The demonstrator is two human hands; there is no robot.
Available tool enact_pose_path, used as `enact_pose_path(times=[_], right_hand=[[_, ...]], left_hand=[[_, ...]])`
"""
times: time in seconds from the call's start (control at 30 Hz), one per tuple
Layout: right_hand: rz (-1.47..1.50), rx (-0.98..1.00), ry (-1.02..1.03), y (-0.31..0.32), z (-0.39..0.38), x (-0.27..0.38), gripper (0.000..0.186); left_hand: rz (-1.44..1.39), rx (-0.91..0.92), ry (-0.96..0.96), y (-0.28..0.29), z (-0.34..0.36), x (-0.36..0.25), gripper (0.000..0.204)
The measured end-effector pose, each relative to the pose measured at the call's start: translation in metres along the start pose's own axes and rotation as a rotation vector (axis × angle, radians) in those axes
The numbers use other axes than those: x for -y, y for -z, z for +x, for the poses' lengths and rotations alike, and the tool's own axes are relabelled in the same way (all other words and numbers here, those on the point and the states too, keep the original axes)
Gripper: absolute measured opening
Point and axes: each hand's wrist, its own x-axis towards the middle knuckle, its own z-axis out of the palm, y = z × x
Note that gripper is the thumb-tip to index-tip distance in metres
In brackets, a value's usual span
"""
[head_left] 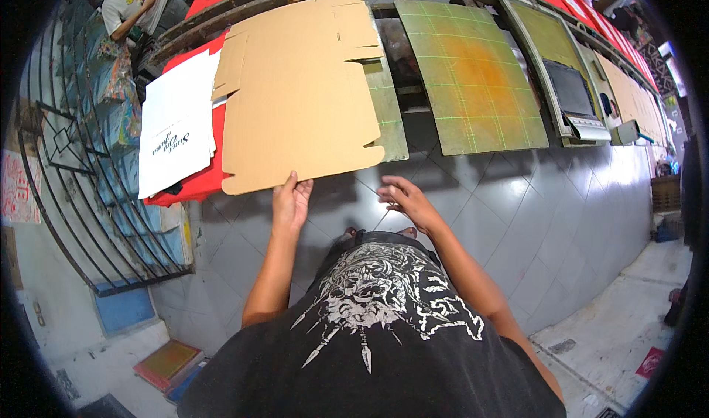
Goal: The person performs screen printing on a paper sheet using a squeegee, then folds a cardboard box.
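Note:
My left hand pinches the near edge of a large flat sheet of brown cardboard, which has slots and cut-out flaps along its sides. Beneath it, a greenish board peeks out on the right, and red cloth shows to the left. White printed shirt-like sheets lie on that red cloth, beside the cardboard. My right hand hovers over the floor, just right of the cardboard's near corner, fingers apart and curved, holding nothing.
To the right lies a green-lined board with an orange stain; beyond it stands a framed printing screen. A black metal railing curves along the left. Another person is at the far left. Grey tiles cover the floor.

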Motion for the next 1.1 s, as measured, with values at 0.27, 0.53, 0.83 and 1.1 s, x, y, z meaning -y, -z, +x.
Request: enact_pose_path(times=[0.27, 0.53, 0.83, 1.1], right_hand=[[0.316, -0.301, 0.33, -0.023, 0.035, 0.006, 0.038], [0.197, -0.374, 0.452, 0.106, -0.033, 0.018, 0.039], [0.309, -0.534, 0.497, 0.27, -0.053, 0.05, 0.042], [-0.03, -0.858, 0.472, 0.389, -0.042, 0.067, 0.065]], left_hand=[[-0.247, 0.317, 0.188, 0.029, -0.048, 0.036, 0.055], [-0.148, 0.438, 0.345, 0.027, -0.05, 0.033, 0.07], [0.369, 0.431, 0.225, -0.127, 0.003, 0.14, 0.042], [0.781, 0.136, 0.118, -0.225, 0.02, 0.229, 0.051]])
